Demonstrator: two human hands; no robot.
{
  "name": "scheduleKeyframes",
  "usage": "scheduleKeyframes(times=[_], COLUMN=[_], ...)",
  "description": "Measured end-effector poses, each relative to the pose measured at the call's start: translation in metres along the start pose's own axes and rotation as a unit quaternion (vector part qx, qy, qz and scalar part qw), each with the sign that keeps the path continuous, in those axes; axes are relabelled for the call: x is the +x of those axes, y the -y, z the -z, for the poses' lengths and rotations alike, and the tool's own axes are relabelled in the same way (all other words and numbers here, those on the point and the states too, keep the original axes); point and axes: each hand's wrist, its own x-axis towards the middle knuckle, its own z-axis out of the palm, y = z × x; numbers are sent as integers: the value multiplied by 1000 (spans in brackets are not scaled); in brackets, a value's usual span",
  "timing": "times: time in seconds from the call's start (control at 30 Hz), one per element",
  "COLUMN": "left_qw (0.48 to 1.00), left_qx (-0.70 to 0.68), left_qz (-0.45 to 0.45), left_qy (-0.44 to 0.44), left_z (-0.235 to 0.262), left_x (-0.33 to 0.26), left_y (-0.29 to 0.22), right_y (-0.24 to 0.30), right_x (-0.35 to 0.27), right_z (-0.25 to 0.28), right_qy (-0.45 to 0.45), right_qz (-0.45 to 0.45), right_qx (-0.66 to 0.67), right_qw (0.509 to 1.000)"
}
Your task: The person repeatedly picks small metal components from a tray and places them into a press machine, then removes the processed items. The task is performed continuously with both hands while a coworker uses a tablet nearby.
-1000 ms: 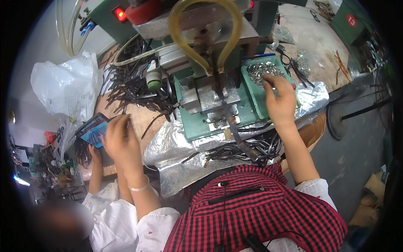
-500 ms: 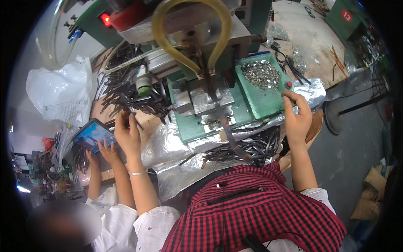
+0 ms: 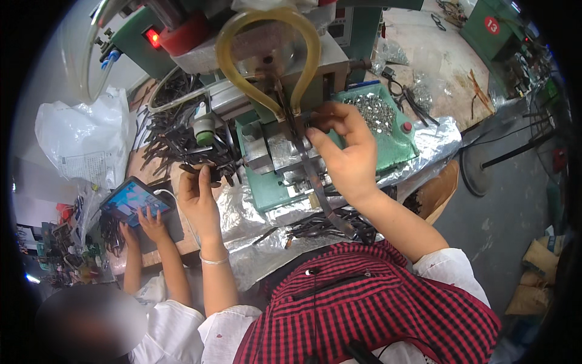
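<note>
Hands first, since there's only the head view to go on: the right hand is up at the middle of the green press machine, fingers pinched on a long dark metal strip that runs down from under the yellow hose loop toward the near edge of the bench. Thumb and forefinger are closed on the upper end of the strip, right by the tool head, so it's grasping that, not just resting there. The left hand sits at the machine's left side with the fingers curled around some of the dark metal pieces heaped there; it looks closed on one or two but they're too tangled to tell which. A green tray of small shiny parts is just behind the right hand, toward the far right of the bench. Crinkled foil sheet covers the near edge under the machine, with another bunch of dark strips lying on it. Off at the left edge another person's hand is touching a tablet, and a white plastic bag sits beyond it.
</note>
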Motion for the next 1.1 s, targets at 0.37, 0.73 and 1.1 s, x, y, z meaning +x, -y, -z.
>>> scheduleKeyframes(times=[0.37, 0.73, 1.1], left_qw=[886, 785, 799], left_qx=[158, 172, 164], left_qz=[-419, -568, -550], left_qy=[123, 179, 178], left_z=[-47, -99, -100], left_x=[-40, -31, -32], left_y=[-114, -87, -86], right_y=[55, -33, -40], right_x=[-16, -15, -7], right_z=[-1, 121, 131], right_qy=[97, 50, 40], right_qz=[33, -27, 7], right_qx=[-80, -348, -480], right_qw=[991, 936, 877])
